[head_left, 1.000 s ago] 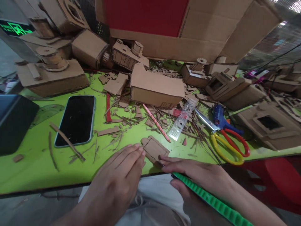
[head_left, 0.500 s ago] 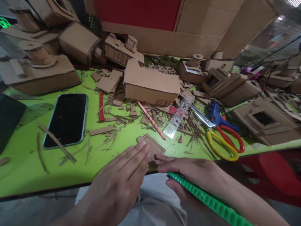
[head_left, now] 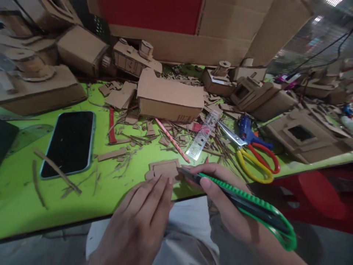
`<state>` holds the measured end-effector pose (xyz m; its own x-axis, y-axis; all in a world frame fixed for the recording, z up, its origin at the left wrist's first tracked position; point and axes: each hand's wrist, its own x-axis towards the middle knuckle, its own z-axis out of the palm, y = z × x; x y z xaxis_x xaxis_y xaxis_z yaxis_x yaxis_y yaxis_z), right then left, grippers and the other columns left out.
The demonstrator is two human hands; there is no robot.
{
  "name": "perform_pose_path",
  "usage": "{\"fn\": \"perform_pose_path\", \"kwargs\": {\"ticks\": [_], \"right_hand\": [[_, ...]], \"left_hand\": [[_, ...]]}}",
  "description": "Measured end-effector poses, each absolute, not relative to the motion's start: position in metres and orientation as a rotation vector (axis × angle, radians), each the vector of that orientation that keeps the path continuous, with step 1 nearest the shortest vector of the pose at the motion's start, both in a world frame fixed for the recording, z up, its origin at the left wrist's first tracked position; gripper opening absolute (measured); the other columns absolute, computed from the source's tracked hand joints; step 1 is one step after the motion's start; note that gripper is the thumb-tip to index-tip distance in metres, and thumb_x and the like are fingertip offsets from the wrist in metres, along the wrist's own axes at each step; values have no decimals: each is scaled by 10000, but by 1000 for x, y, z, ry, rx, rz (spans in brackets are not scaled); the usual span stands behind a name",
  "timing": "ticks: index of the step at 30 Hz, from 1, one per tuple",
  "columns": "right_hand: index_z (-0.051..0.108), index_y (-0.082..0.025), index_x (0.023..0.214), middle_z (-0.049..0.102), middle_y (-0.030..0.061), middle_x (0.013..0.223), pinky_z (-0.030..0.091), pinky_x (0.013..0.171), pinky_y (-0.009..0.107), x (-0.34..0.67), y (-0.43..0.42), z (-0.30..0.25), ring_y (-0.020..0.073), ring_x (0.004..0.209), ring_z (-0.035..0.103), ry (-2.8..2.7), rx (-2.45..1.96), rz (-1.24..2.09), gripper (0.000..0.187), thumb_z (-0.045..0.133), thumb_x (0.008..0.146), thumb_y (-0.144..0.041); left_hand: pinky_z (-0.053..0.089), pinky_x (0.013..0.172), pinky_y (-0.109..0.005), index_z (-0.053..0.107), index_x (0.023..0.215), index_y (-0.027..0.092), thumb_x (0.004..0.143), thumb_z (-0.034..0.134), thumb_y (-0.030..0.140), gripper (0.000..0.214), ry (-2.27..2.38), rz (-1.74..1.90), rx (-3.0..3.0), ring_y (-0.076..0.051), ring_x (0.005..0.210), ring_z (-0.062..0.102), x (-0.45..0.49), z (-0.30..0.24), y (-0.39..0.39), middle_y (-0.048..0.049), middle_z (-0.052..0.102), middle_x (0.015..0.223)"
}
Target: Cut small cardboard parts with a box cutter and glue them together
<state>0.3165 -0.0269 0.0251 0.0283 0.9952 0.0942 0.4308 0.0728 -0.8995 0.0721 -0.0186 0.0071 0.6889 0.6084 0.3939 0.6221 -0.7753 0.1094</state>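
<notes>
My left hand [head_left: 143, 217] lies flat with its fingers stretched out, the fingertips pressing on the near edge of a small cardboard cut-out [head_left: 164, 169] on the green table [head_left: 55, 198]. My right hand [head_left: 220, 195] is closed round a green utility knife [head_left: 242, 200]. The knife's tip rests at the right edge of the cut-out. The knife's handle runs back to the lower right past my wrist.
A black phone [head_left: 68, 141] lies to the left. Beyond the cut-out are a pink pencil [head_left: 172, 140], a clear ruler [head_left: 202, 134], red-and-yellow scissors [head_left: 256, 158], a blue glue gun [head_left: 246, 132], a cardboard box [head_left: 169, 95], cardboard models and several scraps.
My right hand has lifted the green knife from the table's edge and brought its tip to the cut-out. The cut-out has turned and sits more level. The left fingertips stay on it.
</notes>
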Motion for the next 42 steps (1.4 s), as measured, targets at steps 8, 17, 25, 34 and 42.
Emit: {"fn": "perform_pose_path", "kwargs": {"ticks": [8,17,25,34,42], "right_hand": [[748,-293,1206,863,1,1123,663,839,216,310,-7,27,171,973,849,-1729,-1351,826,149,647,1098,-276],[760,-284,1191,896,17,1153,690,833,251,309,2,26,205,998,880,-1874,-1384,702,155,667,1086,-349],[742,-307,1220,884,-17,1176,660,866,198,307,-1,22,166,1052,866,-1835,-1318,740,150,664,1093,-299],[744,-300,1233,888,-7,1208,672,892,202,309,3,19,172,1072,871,-1871,-1347,709,165,652,1114,-370],[751,-264,1195,887,-1,1250,670,964,209,300,-1,41,172,1078,877,-2032,-1455,649,200,592,1080,-224]], "left_hand": [[534,1238,-495,647,1447,50,1060,540,155,415,-1022,-679,-2879,-331,1508,608,81,5,-13,-209,673,1575],[559,1238,-484,681,1410,82,1039,574,146,391,-1007,-689,-2927,-333,1480,639,77,1,-11,-194,713,1525],[550,1246,-512,687,1400,68,1020,578,117,398,-1007,-745,-2947,-340,1448,667,79,-3,-11,-199,743,1478],[561,1236,-532,680,1405,55,1010,567,106,414,-1009,-759,-2964,-352,1456,659,78,-4,-12,-215,732,1491],[559,1233,-485,684,1377,62,1045,538,122,368,-1040,-796,-2956,-327,1463,655,79,0,-10,-206,729,1501]]}}
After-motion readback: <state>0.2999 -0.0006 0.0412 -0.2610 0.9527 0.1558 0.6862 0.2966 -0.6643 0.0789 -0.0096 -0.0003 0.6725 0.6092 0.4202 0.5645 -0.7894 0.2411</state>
